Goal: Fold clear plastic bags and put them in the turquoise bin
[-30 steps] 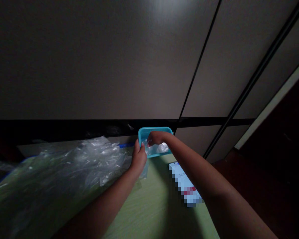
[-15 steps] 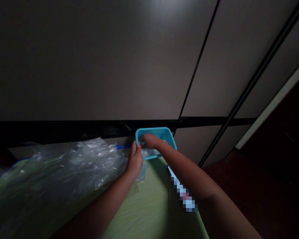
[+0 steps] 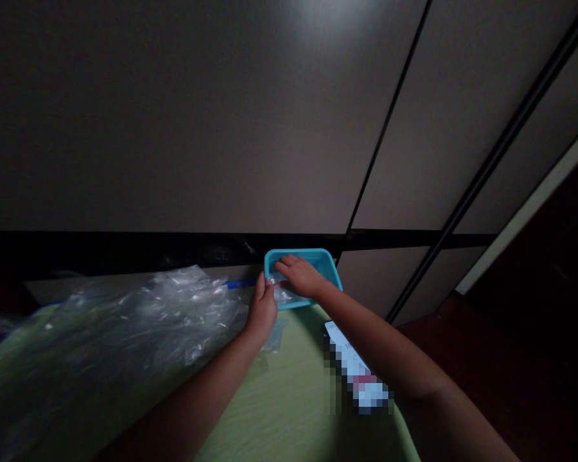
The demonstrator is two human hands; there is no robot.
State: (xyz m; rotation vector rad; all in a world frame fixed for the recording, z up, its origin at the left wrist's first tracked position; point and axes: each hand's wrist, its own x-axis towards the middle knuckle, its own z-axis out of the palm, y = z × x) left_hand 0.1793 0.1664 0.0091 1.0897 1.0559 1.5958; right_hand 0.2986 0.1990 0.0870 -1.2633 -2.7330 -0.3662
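A turquoise plastic basket [image 3: 304, 251] stands at the far end of the green table, with clear, crinkled plastic in its left part. My left hand [image 3: 262, 309] grips the basket's left front rim, thumb upward at the edge. Inside the basket, my right hand [image 3: 299, 274] lies over the clear plastic, palm down and fingers stretched out; its thumb points left. What is under the palm is hidden.
A large heap of clear plastic bags [image 3: 173, 321] covers the left of the green table [image 3: 264, 410]. A phone-like bright screen [image 3: 351, 359], partly pixelated, lies by my right forearm. Pale cabinet panels [image 3: 197, 128] rise behind the table.
My right hand has risen slightly inside the basket, and its curled fingers have straightened. My left hand stays on the rim. The view has shifted a little.
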